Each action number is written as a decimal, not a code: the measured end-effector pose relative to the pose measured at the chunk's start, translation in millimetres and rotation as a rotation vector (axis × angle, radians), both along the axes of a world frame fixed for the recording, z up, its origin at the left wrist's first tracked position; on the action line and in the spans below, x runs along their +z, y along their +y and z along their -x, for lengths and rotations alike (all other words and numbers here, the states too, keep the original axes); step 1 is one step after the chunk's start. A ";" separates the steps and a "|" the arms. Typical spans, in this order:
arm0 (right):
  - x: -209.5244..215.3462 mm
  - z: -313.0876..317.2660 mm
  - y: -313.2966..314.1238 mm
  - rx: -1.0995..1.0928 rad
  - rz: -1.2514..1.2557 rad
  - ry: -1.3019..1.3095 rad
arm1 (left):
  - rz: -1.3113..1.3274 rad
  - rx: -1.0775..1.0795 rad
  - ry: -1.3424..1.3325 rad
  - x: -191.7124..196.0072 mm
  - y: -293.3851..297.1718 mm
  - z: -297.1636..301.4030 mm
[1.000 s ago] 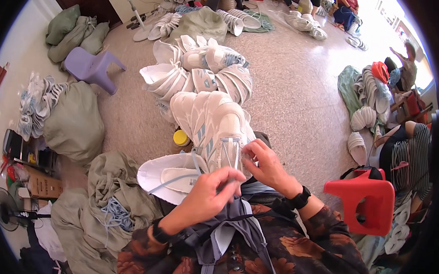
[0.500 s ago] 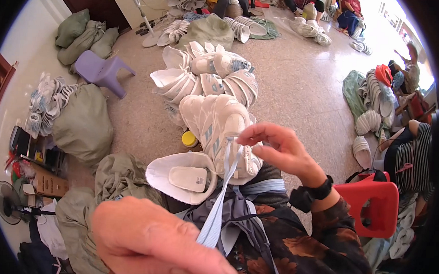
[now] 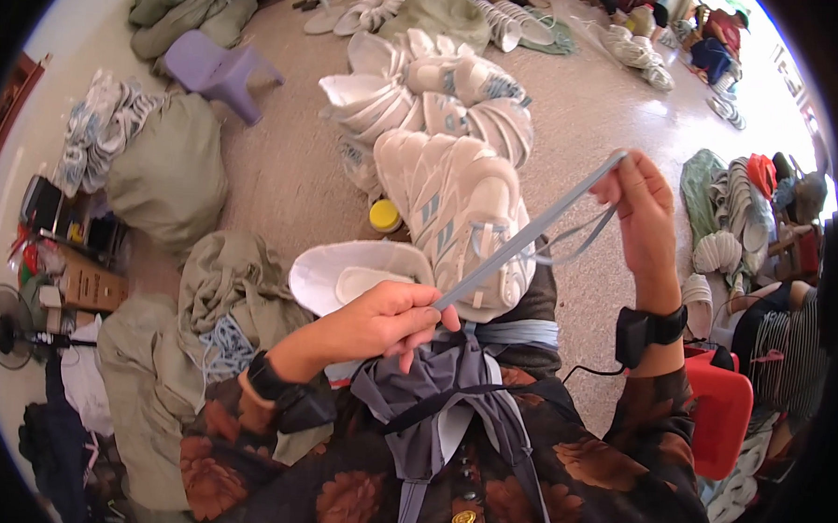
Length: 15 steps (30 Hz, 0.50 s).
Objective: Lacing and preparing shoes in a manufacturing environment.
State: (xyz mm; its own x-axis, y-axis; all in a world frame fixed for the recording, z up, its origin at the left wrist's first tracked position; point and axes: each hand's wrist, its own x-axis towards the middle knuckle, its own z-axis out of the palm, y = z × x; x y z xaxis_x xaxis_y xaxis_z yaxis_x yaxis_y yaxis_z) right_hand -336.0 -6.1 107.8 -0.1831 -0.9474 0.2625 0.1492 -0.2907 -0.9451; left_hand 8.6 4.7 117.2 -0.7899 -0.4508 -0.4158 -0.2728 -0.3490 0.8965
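Observation:
A pale blue-grey shoelace (image 3: 533,229) runs taut on a slant between my two hands. My left hand (image 3: 388,321) pinches its lower end in front of my lap. Higher and to the right, my right hand (image 3: 641,210) grips the upper end, and a loop of lace hangs below it. Under the lace rests a white shoe upper (image 3: 491,209), the nearest of several nested together. Some lace crosses its eyelet area. A separate white upper (image 3: 330,267) lies to its left, partly behind my left hand. A bundle of blue laces (image 3: 519,334) lies across my thigh.
More stacked uppers (image 3: 426,103) stand beyond. A yellow-lidded jar (image 3: 384,216) sits beside them. To the left are a purple chair (image 3: 217,70), a stuffed sack (image 3: 170,171) and loose laces (image 3: 228,347) on cloth. A red stool (image 3: 719,415) stands right; other people sit around the room.
My right hand has moved up and right from the shoe, drawing the lace with it. My left hand has gone from close to the camera to beside the shoe. The view has tilted down.

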 end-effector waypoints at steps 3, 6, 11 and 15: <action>-22.1 19.0 -19.7 -0.028 0.015 -0.084 | -0.138 0.009 -0.004 -37.2 1.4 -16.6; -45.9 53.1 -29.5 -0.047 -0.003 -0.158 | -0.313 -0.006 0.072 -80.5 -11.5 -25.8; -50.4 60.1 -40.6 -0.024 -0.014 -0.194 | -0.411 0.070 0.050 -104.1 -12.3 -54.1; -53.7 50.2 -38.1 -0.033 -0.065 -0.170 | -0.472 0.094 0.076 -110.1 -8.1 -61.5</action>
State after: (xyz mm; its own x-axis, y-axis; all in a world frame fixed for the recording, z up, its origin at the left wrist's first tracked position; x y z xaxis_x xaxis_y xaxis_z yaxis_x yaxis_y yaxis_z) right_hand -386.1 -44.1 54.1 -0.2510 -0.9541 0.1634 0.2993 -0.2370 -0.9243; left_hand 70.0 -3.3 7.1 -0.7908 -0.2977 -0.5347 -0.1602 -0.7426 0.6503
